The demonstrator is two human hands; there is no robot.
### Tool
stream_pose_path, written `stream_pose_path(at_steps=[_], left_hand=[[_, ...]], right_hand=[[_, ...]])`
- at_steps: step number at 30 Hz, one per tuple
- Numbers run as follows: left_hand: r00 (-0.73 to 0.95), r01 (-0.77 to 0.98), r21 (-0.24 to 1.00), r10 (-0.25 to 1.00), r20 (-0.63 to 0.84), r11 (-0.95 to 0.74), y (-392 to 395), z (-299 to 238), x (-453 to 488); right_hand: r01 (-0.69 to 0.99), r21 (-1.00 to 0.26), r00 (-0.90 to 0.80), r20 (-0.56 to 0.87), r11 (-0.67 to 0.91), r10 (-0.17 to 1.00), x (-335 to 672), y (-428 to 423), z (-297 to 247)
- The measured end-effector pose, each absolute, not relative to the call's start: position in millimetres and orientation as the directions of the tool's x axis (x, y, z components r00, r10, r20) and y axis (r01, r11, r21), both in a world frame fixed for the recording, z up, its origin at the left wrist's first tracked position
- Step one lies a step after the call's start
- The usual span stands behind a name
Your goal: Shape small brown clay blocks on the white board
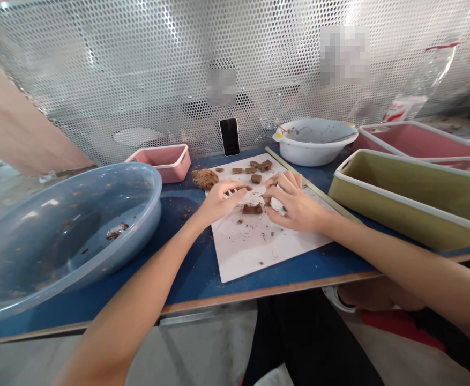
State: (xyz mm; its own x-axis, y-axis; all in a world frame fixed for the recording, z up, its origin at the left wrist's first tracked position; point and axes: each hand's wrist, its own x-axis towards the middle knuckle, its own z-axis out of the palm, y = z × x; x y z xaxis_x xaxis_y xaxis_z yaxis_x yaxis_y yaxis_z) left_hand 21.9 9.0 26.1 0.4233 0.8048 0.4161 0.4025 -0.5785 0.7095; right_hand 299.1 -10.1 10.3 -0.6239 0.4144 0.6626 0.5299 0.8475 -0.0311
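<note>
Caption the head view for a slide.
Left hand and right hand handle brown pieces on a white sheet, between a blue basin and an olive tray.

Both my bare forearms reach forward and converge, the left from low on the left, the right from the right edge. My left grip (221,201) lies palm down, fingers curled. My right grip (295,206) faces it, knuckles up, fingers bent. Fingertips nearly meet; whether either pinches, I cannot tell.

Blue table (186,273) with sheet (254,252), basin (140,228), olive tray (399,214)
</note>
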Motion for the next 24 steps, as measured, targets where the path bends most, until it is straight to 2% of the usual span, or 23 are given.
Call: stream_pose_path(at_steps=[5, 8, 14, 24], left_hand=[[0.194, 0.443, 0.681, 0.804, 0.562, -0.583, 25, 8, 11], [0.146, 0.476, 0.648, 0.78, 0.608, -0.594, 30, 2, 9], [0.2, 0.557, 0.549, 0.743, 0.639, -0.623, 26, -1, 12], [0.246, 0.576, 0.525, 0.745, 0.62, -0.627, 22, -3, 17]], right_hand=[[0.529, -0.075, -0.657, 0.594, 0.845, 0.464, 302, -4, 7], [0.548, -0.12, -0.629, 0.593, 0.828, 0.502, 301, -2, 6], [0.609, -0.176, -0.566, 0.586, 0.773, 0.58, 299, -1, 6], [0.596, -0.167, -0.612, 0.539, 0.786, 0.578, 302, 7, 2]])
